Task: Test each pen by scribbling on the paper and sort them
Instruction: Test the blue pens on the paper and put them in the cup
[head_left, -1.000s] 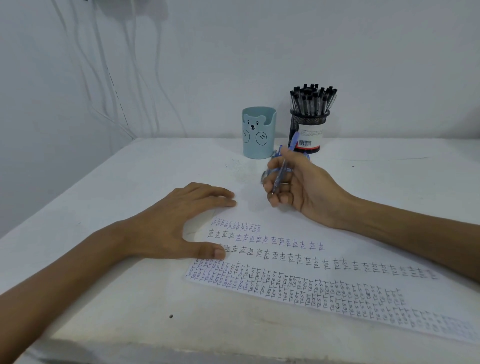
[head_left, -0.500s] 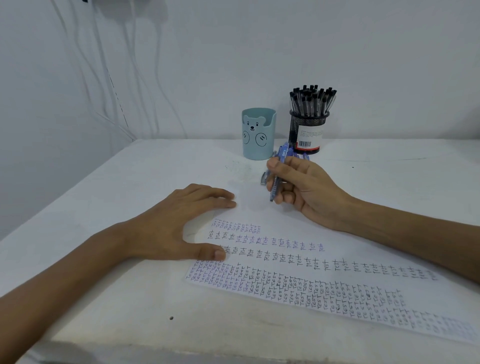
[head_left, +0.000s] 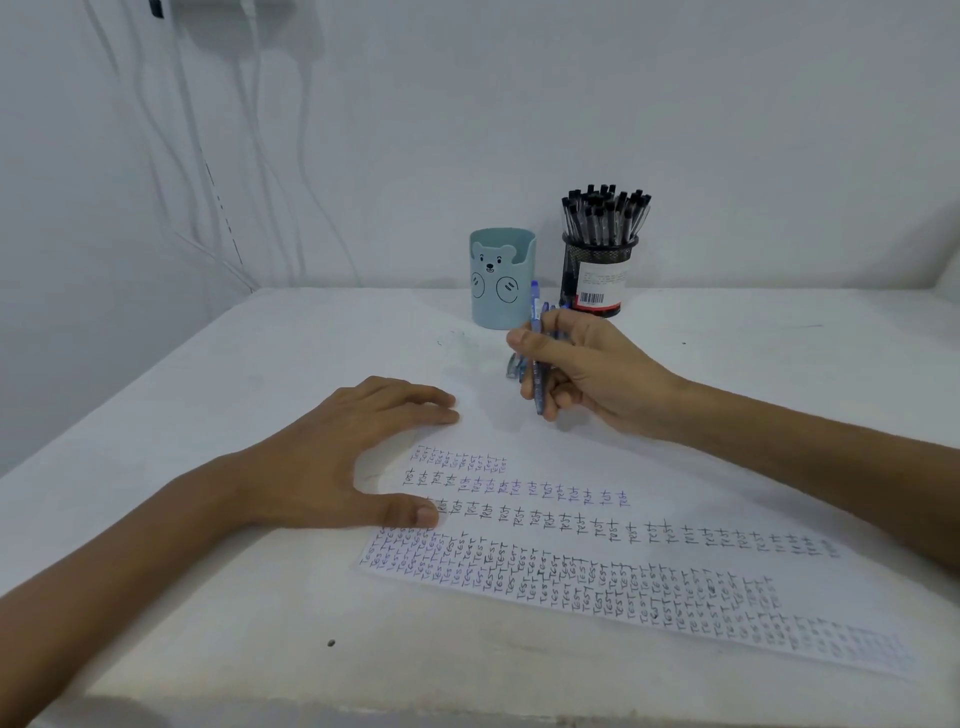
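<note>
While the left hand (head_left: 337, 457) lies flat on the sheet of paper (head_left: 623, 587), fingers straight and relaxed and thumb stretched toward the handwritten rows of "TEST", the right hand (head_left: 587, 374) sits farther back. Its forearm comes in from the right across the white table (head_left: 208, 597). The right fingers are curled, with the thumb pressed in from the left, gripping a blue pen (head_left: 535, 364).

At the back, near the wall, stands a teal bear cup (head_left: 501, 280); from here its inside is hidden. Just to its right is a black mesh pen holder (head_left: 597, 270) with a white barcode label, crammed with black-capped pens (head_left: 605, 213) standing upright. A few more blue pens (head_left: 514, 370) lie on the table just behind the right hand's fingers, mostly hidden by them.

The gripped pen runs almost upright through the hand. Its top end rises above the thumb, in front of the gap between the cup and the holder. Its tip pokes out below the curled fingers, over the blank upper part of the paper, beyond the topmost written row. Whether the tip touches the sheet cannot be made out.
</note>
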